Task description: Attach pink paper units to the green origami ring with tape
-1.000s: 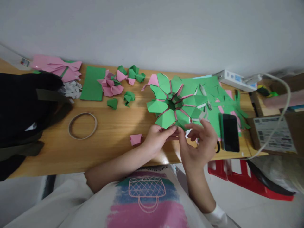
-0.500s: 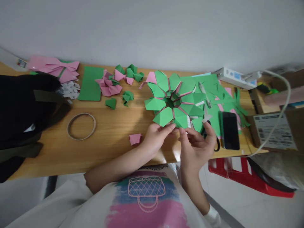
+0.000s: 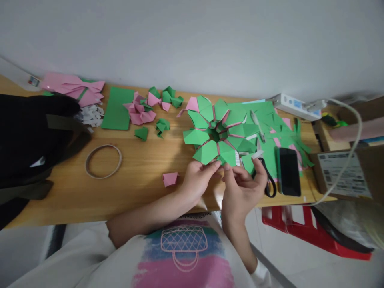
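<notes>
- Head view: a green-and-pink folded-paper ring [image 3: 222, 135] stands on the table [image 3: 144, 160], right of centre and just beyond the two hands, its petals fanned around a dark centre hole.
- Left hand [image 3: 198, 181]: the grip is narrow, thumb over the lower edge of the near petal [image 3: 227, 154], apparently pinching it.
- Right hand [image 3: 244, 190]: thumb and curled fingers close on that same edge, just beside the left thumb; how firmly they press, I cannot tell.
- For this pinch, judging by the thin paper, light pressure seems best: steady with the left, align with the right, and spare the neighbouring petals any pull.
- White strip [image 3: 257, 155]: it lies at a raised right fingertip; whether it is stuck there is unclear, so it wants watching.
- Black-handled scissors [image 3: 271, 188] lie just right of that hand, so the right elbow and wrist should move gently.
- Farther out, a phone [image 3: 289, 172] lies right; a pink folded piece [image 3: 170, 179] sits left of the left hand.
</notes>
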`<state>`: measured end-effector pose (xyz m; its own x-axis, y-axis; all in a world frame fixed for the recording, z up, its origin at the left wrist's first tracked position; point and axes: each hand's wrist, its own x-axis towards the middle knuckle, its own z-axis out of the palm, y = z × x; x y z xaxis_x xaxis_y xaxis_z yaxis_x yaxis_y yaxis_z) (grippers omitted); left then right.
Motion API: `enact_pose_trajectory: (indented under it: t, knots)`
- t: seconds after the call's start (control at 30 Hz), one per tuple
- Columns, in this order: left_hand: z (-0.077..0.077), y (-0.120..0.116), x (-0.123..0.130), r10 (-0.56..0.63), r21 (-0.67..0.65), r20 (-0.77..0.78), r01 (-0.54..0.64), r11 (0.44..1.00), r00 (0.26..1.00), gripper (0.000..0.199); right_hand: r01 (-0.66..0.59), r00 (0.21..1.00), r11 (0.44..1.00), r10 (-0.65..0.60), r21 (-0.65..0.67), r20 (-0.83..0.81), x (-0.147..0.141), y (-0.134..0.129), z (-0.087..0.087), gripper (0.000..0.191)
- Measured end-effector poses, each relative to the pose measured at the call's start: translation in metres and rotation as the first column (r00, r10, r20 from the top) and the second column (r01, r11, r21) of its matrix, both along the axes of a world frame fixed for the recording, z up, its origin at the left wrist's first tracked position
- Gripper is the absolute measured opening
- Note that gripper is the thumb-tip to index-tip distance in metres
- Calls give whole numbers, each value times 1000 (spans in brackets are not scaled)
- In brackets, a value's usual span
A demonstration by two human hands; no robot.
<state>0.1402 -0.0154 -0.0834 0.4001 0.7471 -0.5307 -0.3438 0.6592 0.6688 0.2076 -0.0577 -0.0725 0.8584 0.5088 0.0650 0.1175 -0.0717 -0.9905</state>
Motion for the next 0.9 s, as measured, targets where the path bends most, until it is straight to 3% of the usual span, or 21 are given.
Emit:
enact_pose_trajectory:
  t: [0.2, 0.4, 0.57, 0.9]
  knots:
    - [-2, 3, -4, -12, -10, 95, 13, 1000, 995, 31, 47, 999, 999, -47, 14, -5, -2, 2, 1, 58]
    - [-3, 5, -5, -17, 63, 66, 13, 998, 998, 30, 53, 999, 998, -53, 25, -6, -3, 1, 2, 60]
    - [3, 8, -5, 23, -24, 140, -20, 1000, 990, 30, 53, 998, 999, -52, -11, 44, -2, -1, 0, 59]
    - [3, 10, -5, 11, -3, 101, -11, 1000, 995, 32, 19, 988, 999, -11, -45, 156, 3, -5, -1, 55]
